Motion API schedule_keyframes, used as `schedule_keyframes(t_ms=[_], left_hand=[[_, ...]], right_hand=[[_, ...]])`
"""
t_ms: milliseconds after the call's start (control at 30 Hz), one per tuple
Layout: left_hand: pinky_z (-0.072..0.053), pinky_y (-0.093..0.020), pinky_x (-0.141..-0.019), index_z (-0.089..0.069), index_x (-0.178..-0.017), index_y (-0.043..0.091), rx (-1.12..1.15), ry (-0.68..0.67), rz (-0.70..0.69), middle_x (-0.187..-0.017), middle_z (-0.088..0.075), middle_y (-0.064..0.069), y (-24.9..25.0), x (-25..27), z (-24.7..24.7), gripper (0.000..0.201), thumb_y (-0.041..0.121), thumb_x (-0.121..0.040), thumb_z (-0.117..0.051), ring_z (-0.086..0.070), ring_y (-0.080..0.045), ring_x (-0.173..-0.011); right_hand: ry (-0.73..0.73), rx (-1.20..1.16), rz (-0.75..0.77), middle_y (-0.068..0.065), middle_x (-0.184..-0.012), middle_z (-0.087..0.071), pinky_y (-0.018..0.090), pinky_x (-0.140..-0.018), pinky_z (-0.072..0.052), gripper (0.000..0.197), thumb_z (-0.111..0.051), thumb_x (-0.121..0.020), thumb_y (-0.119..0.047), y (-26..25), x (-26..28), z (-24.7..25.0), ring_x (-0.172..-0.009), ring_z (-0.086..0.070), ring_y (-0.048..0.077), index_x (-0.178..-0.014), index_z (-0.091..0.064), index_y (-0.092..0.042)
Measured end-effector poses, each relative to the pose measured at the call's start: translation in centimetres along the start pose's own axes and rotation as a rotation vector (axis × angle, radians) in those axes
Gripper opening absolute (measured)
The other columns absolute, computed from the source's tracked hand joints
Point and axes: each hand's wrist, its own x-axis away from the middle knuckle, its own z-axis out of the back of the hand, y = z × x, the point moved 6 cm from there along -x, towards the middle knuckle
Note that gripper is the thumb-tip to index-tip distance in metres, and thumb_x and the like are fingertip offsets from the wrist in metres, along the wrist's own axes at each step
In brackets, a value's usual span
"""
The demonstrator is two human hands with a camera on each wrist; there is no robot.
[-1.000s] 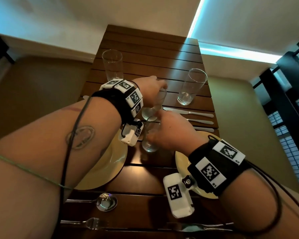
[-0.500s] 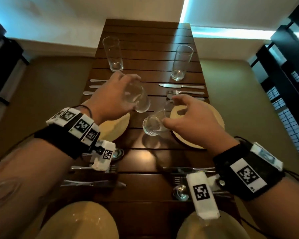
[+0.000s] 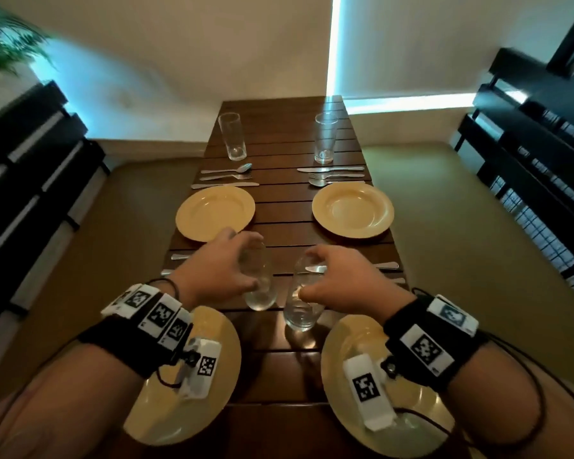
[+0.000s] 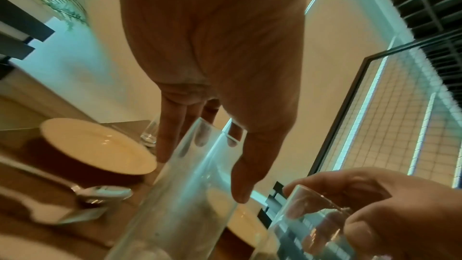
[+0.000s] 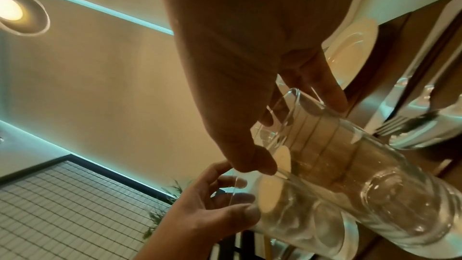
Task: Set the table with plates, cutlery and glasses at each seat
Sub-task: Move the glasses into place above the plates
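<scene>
plates [image 3: 352,210]: yellow | table [image 3: 282,154]: dark brown slats | glasses [image 3: 232,137]: clear | cutlery [image 3: 226,176]: silver | wristbands [image 3: 424,346]: black, white checkered tags

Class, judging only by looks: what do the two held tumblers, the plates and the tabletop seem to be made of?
Left tumbler and right tumbler: clear glass, see-through. Plates: glossy yellow, probably glazed ceramic, possibly plastic. Tabletop: dark brown slats, likely varnished wood, slightly shiny.

Slatted wooden table [image 3: 280,197] bears 4 plates [image 3: 353,211], cutlery [image 3: 330,175], glasses [image 3: 232,136].
</scene>
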Motion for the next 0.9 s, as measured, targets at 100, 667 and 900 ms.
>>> schedule_keyframes(t_ms=[100,667,900], left_hand=[[-0.048,-0.025,-0.096,-0.042,-0.146,0.037,-0.01,-0.058,0.028,-0.129,-0.046,0.007,-0.4,1.4,-2.2,0.083,0.037,-0.074,-0.083,-0.053,-0.013,-0.119],[-0.036,-0.032,-0.113,-0.04,-0.153,0.024,0.13,0.15,0.114,-0.155,-0.046,0.003,-2.6,4.2,-3.6,0.085,0.059,-0.083,-0.072,-0.043,-0.015,-0.142],[-0.041,-0.036,-0.111,-0.041,-0.154,0.03,0.061,0.109,0.108,-0.153,-0.05,0.005,-2.7,4.3,-3.9,0.08,0.064,-0.086,-0.065,-0.047,-0.015,-0.139]], right_hand=[[-0.03,0.036,-0.022,-0.006,-0.138,-0.058,0.026,-0.09,-0.053,0.082,-0.076,-0.065,-0.038,0.5,1.1,-1.5,-0.117,-0.059,0.012,-0.142,-0.048,-0.027],[0.081,0.063,-0.053,-0.004,-0.151,-0.046,0.035,-0.107,-0.041,0.089,-0.069,-0.073,-0.065,1.6,2.8,-4.8,-0.137,-0.044,0.017,-0.149,-0.034,-0.036],[0.098,0.107,-0.097,-0.003,-0.149,-0.05,0.037,-0.103,-0.044,0.087,-0.063,-0.075,-0.07,1.9,2.5,-4.8,-0.135,-0.046,0.018,-0.15,-0.032,-0.038]])
